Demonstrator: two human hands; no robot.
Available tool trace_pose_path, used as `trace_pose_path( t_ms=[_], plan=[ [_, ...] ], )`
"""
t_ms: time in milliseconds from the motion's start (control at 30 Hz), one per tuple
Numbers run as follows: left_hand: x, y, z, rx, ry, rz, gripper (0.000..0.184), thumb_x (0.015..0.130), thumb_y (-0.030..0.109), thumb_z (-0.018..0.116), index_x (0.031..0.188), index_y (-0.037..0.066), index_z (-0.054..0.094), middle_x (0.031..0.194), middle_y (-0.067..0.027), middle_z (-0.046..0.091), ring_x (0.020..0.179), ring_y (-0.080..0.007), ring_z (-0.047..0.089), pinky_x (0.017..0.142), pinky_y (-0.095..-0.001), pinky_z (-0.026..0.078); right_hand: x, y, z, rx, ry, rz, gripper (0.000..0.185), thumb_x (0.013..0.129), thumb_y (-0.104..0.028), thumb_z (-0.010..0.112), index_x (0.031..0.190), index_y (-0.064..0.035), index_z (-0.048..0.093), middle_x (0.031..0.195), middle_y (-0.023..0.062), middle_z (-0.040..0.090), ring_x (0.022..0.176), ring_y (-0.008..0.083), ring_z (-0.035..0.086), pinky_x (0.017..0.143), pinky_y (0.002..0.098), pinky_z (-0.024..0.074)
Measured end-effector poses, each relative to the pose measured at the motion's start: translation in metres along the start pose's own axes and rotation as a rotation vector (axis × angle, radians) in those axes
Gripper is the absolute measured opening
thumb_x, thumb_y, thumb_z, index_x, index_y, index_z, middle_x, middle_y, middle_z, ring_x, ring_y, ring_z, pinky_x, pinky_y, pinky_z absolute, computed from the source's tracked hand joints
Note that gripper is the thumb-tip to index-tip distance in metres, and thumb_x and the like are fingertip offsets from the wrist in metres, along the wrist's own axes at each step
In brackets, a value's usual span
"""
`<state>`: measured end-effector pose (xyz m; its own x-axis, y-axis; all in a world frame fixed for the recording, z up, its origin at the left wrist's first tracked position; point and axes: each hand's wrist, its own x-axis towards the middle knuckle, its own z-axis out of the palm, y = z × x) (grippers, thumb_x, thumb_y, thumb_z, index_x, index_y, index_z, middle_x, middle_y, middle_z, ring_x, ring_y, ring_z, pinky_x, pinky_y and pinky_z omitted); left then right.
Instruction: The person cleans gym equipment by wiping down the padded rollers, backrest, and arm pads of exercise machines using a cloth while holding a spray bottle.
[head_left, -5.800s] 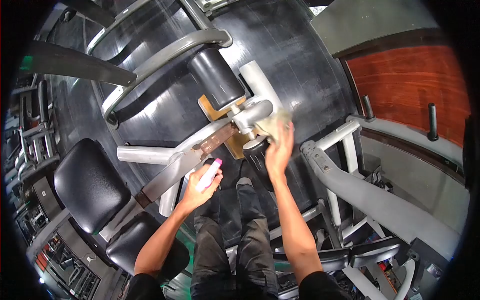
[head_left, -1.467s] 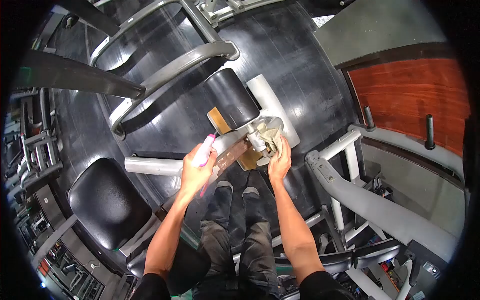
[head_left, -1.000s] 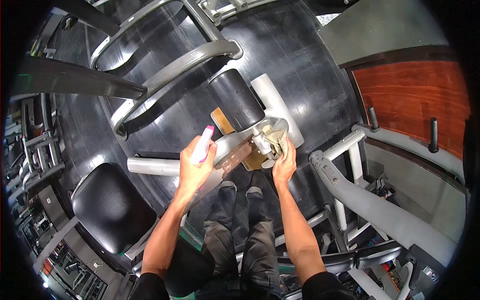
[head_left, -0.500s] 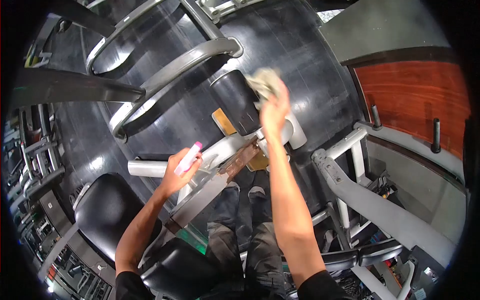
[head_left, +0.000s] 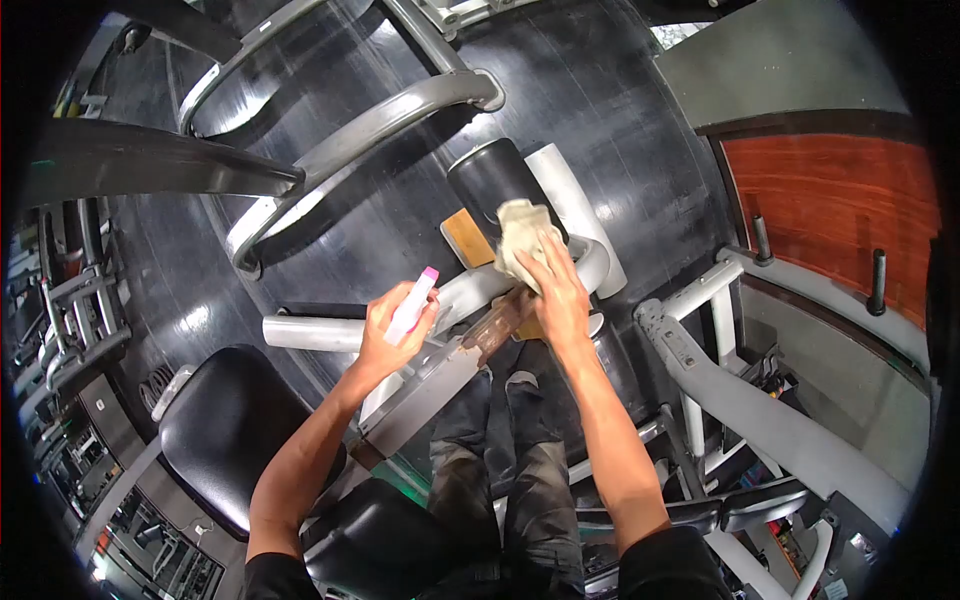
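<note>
My left hand [head_left: 395, 335] is wrapped round a white spray bottle [head_left: 408, 312] with a pink top, held above the silver frame tube. My right hand [head_left: 555, 290] presses a pale, crumpled cloth [head_left: 524, 236] on the near end of the black roller pad [head_left: 492, 180]. Below the cloth, a silver bar [head_left: 425, 390] with a worn brown section runs down to the left. A yellowish footplate [head_left: 467, 238] shows left of the cloth. The roller's near end is hidden by the cloth.
Black padded seats [head_left: 235, 430] are at the lower left. A curved grey frame [head_left: 390, 115] crosses the upper left. On the right are a thick grey machine arm [head_left: 770, 410] and a reddish wood panel [head_left: 830, 215]. My legs stand below the bar.
The cloth in my right hand has gone from the lower joint up to the roller's far side, then back down onto its near end. My left hand, still holding the bottle, has shifted slightly.
</note>
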<state>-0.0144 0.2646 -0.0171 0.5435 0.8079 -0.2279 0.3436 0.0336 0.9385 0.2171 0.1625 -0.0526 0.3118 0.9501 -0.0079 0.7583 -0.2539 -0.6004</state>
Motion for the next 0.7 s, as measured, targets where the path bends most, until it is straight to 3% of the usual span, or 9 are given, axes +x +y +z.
trace_pose_path(
  t_ms=[67, 233, 300, 400, 467, 500, 567, 667, 700],
  plan=[
    [-0.002, 0.000, 0.002, -0.009, 0.003, -0.016, 0.010, 0.082, 0.001, 0.065, 0.092, 0.000, 0.063, 0.072, -0.0074, 0.064, 0.063, -0.0103, 0.060, 0.059, -0.0253, 0.048, -0.016, 0.003, -0.007, -0.017, -0.055, 0.060, 0.070, 0.063, 0.020, 0.047, 0.123, -0.0129, 0.060, 0.136, 0.0177, 0.048, 0.129, 0.0333, 0.044, 0.105, 0.0385, 0.0403],
    [0.002, 0.004, -0.003, -0.034, -0.065, -0.067, 0.009, 0.084, 0.002, 0.064, 0.093, 0.000, 0.063, 0.071, -0.0074, 0.064, 0.062, -0.0097, 0.059, 0.059, -0.0248, 0.047, 0.007, -0.028, -0.035, 0.514, 0.290, 0.718, 0.044, 0.085, 0.012, 0.037, 0.123, -0.0040, 0.052, 0.116, 0.0212, 0.062, 0.107, 0.0316, 0.063, 0.094, 0.0387, 0.0481],
    [0.002, 0.002, -0.004, -0.037, -0.073, -0.071, 0.009, 0.084, 0.003, 0.063, 0.093, 0.001, 0.063, 0.072, -0.0077, 0.065, 0.062, -0.0096, 0.059, 0.058, -0.0251, 0.047, 0.027, -0.026, -0.024, 0.569, 0.430, 0.552, 0.042, 0.089, 0.006, 0.039, 0.128, -0.0031, 0.051, 0.116, 0.0141, 0.062, 0.108, 0.0219, 0.060, 0.094, 0.0322, 0.0433],
    [0.002, 0.004, -0.002, -0.035, -0.118, -0.132, 0.009, 0.084, 0.003, 0.063, 0.093, 0.000, 0.063, 0.072, -0.0079, 0.065, 0.062, -0.0098, 0.059, 0.058, -0.0254, 0.047, 0.083, -0.031, 0.006, 0.118, 0.457, 0.018, 0.071, 0.063, 0.016, 0.041, 0.127, -0.0115, 0.058, 0.143, 0.0174, 0.043, 0.130, 0.0354, 0.043, 0.108, 0.0375, 0.0351],
    [0.002, 0.003, -0.001, -0.029, -0.088, -0.063, 0.008, 0.084, 0.003, 0.063, 0.092, 0.000, 0.063, 0.071, -0.0068, 0.064, 0.062, -0.0093, 0.059, 0.058, -0.0252, 0.047, 0.109, -0.035, 0.031, -0.035, 0.203, -0.118, 0.055, 0.072, 0.010, 0.050, 0.119, -0.0161, 0.063, 0.142, 0.0158, 0.044, 0.131, 0.0341, 0.042, 0.110, 0.0417, 0.0331],
    [0.003, 0.004, -0.001, -0.034, -0.092, -0.058, 0.008, 0.084, 0.003, 0.063, 0.092, 0.000, 0.063, 0.071, -0.0068, 0.064, 0.062, -0.0093, 0.059, 0.058, -0.0252, 0.047, 0.113, -0.035, 0.047, -0.090, 0.034, -0.093, 0.042, 0.077, 0.001, 0.054, 0.114, -0.0156, 0.065, 0.141, 0.0139, 0.046, 0.131, 0.0328, 0.041, 0.109, 0.0434, 0.0335],
    [0.003, 0.004, -0.003, -0.023, -0.050, -0.083, 0.007, 0.085, 0.004, 0.063, 0.091, 0.000, 0.063, 0.070, -0.0059, 0.063, 0.062, -0.0093, 0.060, 0.058, -0.0247, 0.047, 0.105, -0.035, 0.049, -0.227, 0.079, -0.161, 0.037, 0.078, -0.006, 0.057, 0.113, -0.0158, 0.065, 0.140, 0.0122, 0.047, 0.133, 0.0318, 0.040, 0.109, 0.0431, 0.0335],
    [0.005, 0.002, -0.003, -0.112, -0.015, -0.134, 0.009, 0.085, 0.004, 0.063, 0.093, 0.001, 0.063, 0.069, -0.0040, 0.063, 0.057, -0.0085, 0.059, 0.053, -0.0241, 0.046, 0.059, -0.017, 0.035, -0.163, 0.058, -0.170, 0.061, 0.062, 0.013, 0.057, 0.115, -0.0163, 0.064, 0.141, 0.0127, 0.045, 0.134, 0.0315, 0.038, 0.109, 0.0441, 0.0345],
    [0.005, 0.002, -0.004, -0.193, -0.004, -0.215, 0.010, 0.085, 0.004, 0.063, 0.095, 0.002, 0.062, 0.069, -0.0034, 0.063, 0.055, -0.0081, 0.058, 0.051, -0.0240, 0.046, 0.041, -0.015, 0.023, -0.199, -0.002, -0.156, 0.056, 0.065, 0.009, 0.058, 0.114, -0.0150, 0.064, 0.141, 0.0121, 0.046, 0.134, 0.0310, 0.038, 0.110, 0.0419, 0.0336]
  ],
)
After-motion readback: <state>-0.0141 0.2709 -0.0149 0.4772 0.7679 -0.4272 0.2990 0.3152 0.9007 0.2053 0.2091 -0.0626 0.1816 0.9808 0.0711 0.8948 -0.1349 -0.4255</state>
